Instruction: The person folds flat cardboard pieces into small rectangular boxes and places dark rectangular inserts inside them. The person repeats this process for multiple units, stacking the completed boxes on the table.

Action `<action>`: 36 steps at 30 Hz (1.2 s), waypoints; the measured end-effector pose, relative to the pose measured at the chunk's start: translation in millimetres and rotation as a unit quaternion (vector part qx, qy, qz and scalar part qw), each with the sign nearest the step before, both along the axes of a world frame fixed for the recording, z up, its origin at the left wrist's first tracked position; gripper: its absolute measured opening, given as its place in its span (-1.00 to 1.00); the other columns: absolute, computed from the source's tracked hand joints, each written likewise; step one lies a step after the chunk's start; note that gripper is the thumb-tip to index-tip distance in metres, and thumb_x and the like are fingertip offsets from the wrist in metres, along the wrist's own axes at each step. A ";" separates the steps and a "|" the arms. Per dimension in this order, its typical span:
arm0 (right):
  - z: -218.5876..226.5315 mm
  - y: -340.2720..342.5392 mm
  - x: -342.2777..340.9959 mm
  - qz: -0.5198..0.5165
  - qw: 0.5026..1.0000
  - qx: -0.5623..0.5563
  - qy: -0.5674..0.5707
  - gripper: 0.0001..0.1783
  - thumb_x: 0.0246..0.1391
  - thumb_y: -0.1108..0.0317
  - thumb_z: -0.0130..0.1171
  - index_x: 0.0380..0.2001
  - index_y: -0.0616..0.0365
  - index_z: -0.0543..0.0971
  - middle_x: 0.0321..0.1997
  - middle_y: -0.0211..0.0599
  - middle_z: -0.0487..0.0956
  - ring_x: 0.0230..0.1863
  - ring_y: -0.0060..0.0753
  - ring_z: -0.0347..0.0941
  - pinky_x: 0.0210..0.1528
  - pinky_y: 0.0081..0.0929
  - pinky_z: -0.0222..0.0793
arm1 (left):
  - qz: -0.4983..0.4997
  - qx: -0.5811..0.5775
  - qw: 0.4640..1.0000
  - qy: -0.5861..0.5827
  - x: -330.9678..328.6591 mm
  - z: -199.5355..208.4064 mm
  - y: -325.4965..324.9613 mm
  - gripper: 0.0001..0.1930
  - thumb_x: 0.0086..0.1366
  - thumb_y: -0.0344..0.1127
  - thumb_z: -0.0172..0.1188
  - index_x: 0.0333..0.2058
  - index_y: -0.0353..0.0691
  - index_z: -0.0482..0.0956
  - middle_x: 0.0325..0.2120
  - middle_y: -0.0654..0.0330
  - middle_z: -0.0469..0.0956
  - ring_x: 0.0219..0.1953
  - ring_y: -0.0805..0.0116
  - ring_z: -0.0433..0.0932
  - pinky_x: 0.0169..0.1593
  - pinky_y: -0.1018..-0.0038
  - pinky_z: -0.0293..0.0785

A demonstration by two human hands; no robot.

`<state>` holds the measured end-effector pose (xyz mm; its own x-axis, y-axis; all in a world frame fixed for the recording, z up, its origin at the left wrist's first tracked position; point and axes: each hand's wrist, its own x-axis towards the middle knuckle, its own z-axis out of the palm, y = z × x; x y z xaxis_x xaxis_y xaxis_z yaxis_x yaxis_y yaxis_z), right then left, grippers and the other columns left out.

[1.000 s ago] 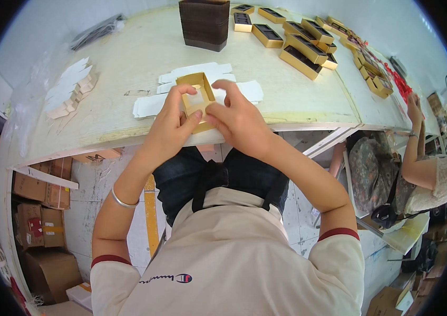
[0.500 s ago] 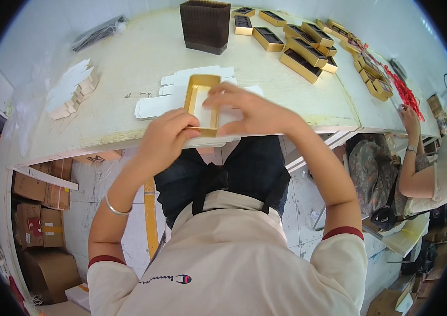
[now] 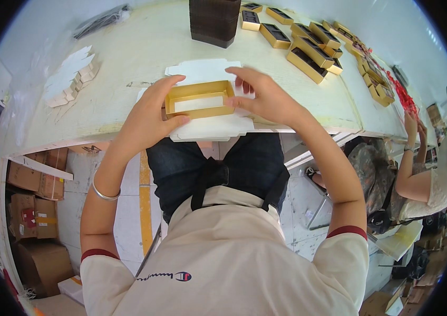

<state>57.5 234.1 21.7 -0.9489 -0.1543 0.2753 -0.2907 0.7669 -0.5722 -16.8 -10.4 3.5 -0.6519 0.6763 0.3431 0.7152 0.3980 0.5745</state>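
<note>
A gold open-topped paper box (image 3: 201,112) lies lengthwise left to right in front of me, with a white floor inside. Around its left end is my left hand (image 3: 151,115), thumb along the near wall and index finger past the far corner. My right hand (image 3: 268,99) is at the right end. Its thumb touches the end wall, while the other fingers are spread and partly bent above it. Flat white card blanks (image 3: 215,126) lie under and around the box, partly covered by it and my hands.
A tall dark stack of trays (image 3: 214,23) stands at the back. Gold boxes with dark inserts (image 3: 308,62) are piled to the right. White folded card pieces (image 3: 70,79) sit at left. A co-worker's hands (image 3: 412,124) handle red ribbon (image 3: 404,95) at far right.
The gold box has turned from pointing away from me to lying left to right. My left hand has moved to its left end, and my right hand's fingers have spread at the right end.
</note>
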 end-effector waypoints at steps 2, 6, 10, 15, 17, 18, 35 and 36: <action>3.7 -1.3 -1.4 0.002 0.991 -0.040 -0.124 -0.31 0.00 0.25 0.27 0.19 0.20 0.29 -0.45 -0.26 0.35 -0.41 -0.43 0.23 -0.26 -0.53 0.28 | 0.010 -0.004 1.000 -0.012 -0.9 0.0 -1.2 -0.31 -0.07 -0.38 0.38 0.10 -0.11 0.32 0.05 0.04 0.37 0.11 0.13 0.34 0.17 0.33 0.27; -2.7 -5.7 0.7 0.055 0.996 0.004 -0.067 -0.36 0.08 0.26 0.18 0.21 0.19 0.25 -0.45 -0.24 0.38 -0.40 -0.41 0.27 -0.22 -0.50 0.29 | 0.006 -0.008 1.000 0.012 -5.9 -5.8 -2.1 -0.31 -0.09 -0.36 0.39 0.08 -0.10 0.35 -0.05 0.08 0.44 0.03 0.16 0.40 0.11 0.35 0.30; -4.7 3.5 -8.1 0.084 0.995 0.040 -0.046 -0.40 0.14 0.23 0.10 0.23 0.12 0.24 -0.42 -0.23 0.42 -0.37 -0.40 0.32 -0.21 -0.49 0.29 | 0.010 -0.018 1.000 -0.017 -11.4 -6.1 -2.0 -0.27 -0.10 -0.34 0.40 0.11 -0.09 0.33 -0.06 0.06 0.44 0.03 0.16 0.39 0.12 0.36 0.28; 40.9 25.1 -57.0 -0.039 0.985 0.120 0.116 -0.49 0.09 0.12 0.14 0.05 0.17 0.42 -0.30 -0.11 0.55 -0.25 -0.15 0.46 -0.14 -0.34 0.37 | -0.020 0.064 0.996 0.053 -15.0 -17.8 -6.2 -0.21 -0.08 -0.23 0.42 0.15 -0.12 0.26 -0.14 -0.03 0.44 -0.09 0.08 0.43 0.03 0.30 0.35; 44.1 52.2 -107.6 -0.073 0.919 0.198 0.334 -0.55 0.08 0.13 0.14 -0.04 0.19 0.49 -0.27 -0.13 0.56 -0.16 -0.09 0.45 -0.11 -0.29 0.39 | -0.033 0.085 0.996 0.006 -19.4 -24.4 -5.3 -0.19 -0.08 -0.21 0.42 0.17 -0.14 0.24 -0.11 -0.03 0.43 -0.05 0.10 0.40 0.07 0.29 0.32; 48.5 55.0 -128.4 -0.084 0.908 0.208 0.355 -0.58 0.08 0.15 0.14 -0.07 0.19 0.51 -0.25 -0.11 0.55 -0.11 -0.07 0.44 -0.08 -0.26 0.39 | -0.030 0.091 0.995 -0.037 -20.3 -26.4 -5.6 -0.18 -0.09 -0.19 0.43 0.17 -0.16 0.24 -0.08 -0.02 0.41 -0.01 0.12 0.38 0.11 0.29 0.29; 126.2 42.3 -165.4 -0.199 0.975 -0.032 0.090 -0.70 0.11 0.14 0.15 -0.22 0.12 0.59 -0.10 0.05 0.52 -0.16 -0.13 0.50 -0.08 -0.24 0.40 | 0.014 0.089 0.996 -0.022 -17.7 -36.3 -11.5 -0.26 -0.08 -0.18 0.43 0.10 -0.12 0.32 -0.17 0.02 0.46 -0.08 0.12 0.42 0.06 0.32 0.31; 122.0 61.9 -155.6 -0.129 0.972 -0.064 0.184 -0.73 0.08 0.24 0.14 -0.26 0.23 0.57 -0.43 -0.02 0.58 -0.29 -0.06 0.53 -0.19 -0.17 0.41 | 0.004 0.084 0.996 -0.017 -17.7 -32.7 -7.4 -0.26 -0.08 -0.18 0.43 0.10 -0.12 0.32 -0.17 0.02 0.46 -0.08 0.11 0.42 0.06 0.32 0.31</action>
